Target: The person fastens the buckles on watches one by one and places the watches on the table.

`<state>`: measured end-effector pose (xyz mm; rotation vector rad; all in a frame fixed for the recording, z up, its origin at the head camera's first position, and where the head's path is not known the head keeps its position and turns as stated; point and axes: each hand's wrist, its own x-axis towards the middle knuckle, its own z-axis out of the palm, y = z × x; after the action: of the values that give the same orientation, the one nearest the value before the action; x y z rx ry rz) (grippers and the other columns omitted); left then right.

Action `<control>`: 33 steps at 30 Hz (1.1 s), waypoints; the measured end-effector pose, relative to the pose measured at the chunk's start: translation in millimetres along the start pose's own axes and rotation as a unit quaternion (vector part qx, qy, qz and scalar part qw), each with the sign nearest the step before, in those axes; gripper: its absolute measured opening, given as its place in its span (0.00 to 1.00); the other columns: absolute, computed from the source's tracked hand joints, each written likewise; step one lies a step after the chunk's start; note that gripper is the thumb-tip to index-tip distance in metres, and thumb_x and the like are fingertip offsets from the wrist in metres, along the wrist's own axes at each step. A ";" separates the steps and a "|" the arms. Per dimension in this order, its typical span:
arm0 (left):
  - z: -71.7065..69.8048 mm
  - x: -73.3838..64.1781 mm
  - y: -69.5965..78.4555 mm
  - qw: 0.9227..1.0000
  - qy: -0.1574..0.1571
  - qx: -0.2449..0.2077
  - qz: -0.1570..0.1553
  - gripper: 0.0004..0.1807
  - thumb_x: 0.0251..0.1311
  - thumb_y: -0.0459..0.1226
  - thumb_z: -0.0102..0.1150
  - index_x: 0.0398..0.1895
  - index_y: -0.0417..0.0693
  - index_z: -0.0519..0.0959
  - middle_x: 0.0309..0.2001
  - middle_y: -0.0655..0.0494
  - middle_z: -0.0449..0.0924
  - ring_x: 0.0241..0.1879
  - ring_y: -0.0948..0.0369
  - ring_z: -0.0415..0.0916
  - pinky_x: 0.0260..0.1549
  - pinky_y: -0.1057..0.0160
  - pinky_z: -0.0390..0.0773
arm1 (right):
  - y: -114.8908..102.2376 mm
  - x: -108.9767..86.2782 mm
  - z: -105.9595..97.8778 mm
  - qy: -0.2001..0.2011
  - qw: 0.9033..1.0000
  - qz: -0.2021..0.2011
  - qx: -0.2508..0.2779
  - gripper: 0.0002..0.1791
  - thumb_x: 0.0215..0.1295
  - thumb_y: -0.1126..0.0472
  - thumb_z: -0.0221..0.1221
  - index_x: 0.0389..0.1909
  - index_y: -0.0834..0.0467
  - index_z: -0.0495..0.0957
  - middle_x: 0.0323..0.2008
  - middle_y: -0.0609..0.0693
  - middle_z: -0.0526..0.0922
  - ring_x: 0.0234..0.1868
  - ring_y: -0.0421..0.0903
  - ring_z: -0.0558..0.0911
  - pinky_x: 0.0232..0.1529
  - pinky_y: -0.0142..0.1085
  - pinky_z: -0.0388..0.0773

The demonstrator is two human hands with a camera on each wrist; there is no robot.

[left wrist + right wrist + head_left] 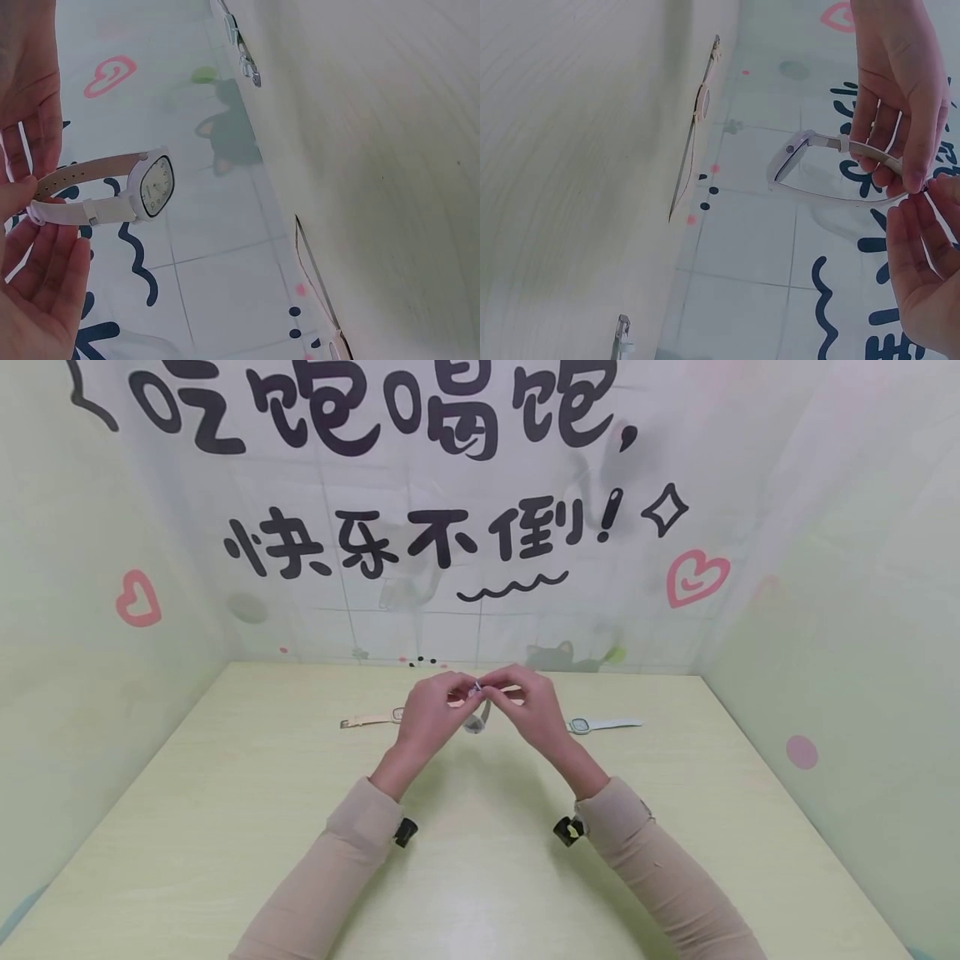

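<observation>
A white wristwatch with a rounded square dial hangs by its strap between my two hands. The strap is bent into a loop, and its two ends meet at the fingertips. My left hand pinches the strap ends from the left, thumb against fingers. From the right, my right hand pinches at the same spot, its fingertips close to the left ones. In the right wrist view, the watch case hangs away from the fingers, seen from its side. The fingertips partly hide the buckle area.
A peach-strapped watch lies on the table left of my hands. On the right lies a watch with a pale strap. Printed wall panels enclose the table's back and sides.
</observation>
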<state>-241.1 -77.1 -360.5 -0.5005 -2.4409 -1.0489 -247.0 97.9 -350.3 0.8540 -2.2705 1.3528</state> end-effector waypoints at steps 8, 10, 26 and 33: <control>0.4 -3.0 6.7 0.997 0.008 0.080 0.022 0.11 0.64 0.44 0.64 0.42 0.49 0.87 0.35 0.55 0.87 0.35 0.58 0.86 0.35 0.60 0.85 | -1.0 1.4 2.8 0.011 1.000 0.021 -0.017 0.08 0.64 0.62 0.66 0.40 0.63 0.83 0.39 0.57 0.88 0.42 0.51 0.87 0.41 0.37 0.87; 0.7 -3.7 8.1 0.995 0.010 0.094 0.027 0.10 0.64 0.44 0.65 0.42 0.49 0.87 0.35 0.55 0.87 0.34 0.58 0.85 0.34 0.60 0.84 | -1.1 1.2 3.6 0.016 0.999 0.027 -0.019 0.08 0.64 0.62 0.66 0.39 0.63 0.82 0.38 0.57 0.87 0.41 0.51 0.87 0.40 0.37 0.87; 2.8 -6.5 13.7 0.995 0.038 0.084 0.032 0.09 0.66 0.43 0.63 0.41 0.50 0.85 0.33 0.55 0.86 0.31 0.59 0.83 0.31 0.62 0.83 | -2.7 -0.5 9.4 0.049 0.997 0.057 -0.003 0.06 0.65 0.64 0.65 0.36 0.64 0.81 0.37 0.58 0.87 0.40 0.52 0.87 0.40 0.39 0.88; 3.1 -6.3 11.5 0.994 0.019 0.107 0.015 0.09 0.64 0.45 0.65 0.41 0.51 0.86 0.34 0.55 0.87 0.31 0.60 0.82 0.28 0.63 0.80 | -5.0 -0.5 8.5 0.076 0.996 0.053 0.008 0.07 0.65 0.63 0.65 0.37 0.64 0.81 0.37 0.59 0.86 0.41 0.54 0.87 0.42 0.44 0.88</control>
<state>-231.1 -68.3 -359.0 -0.4397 -2.4664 -0.7665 -243.4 88.7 -351.4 0.6199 -2.2187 1.4312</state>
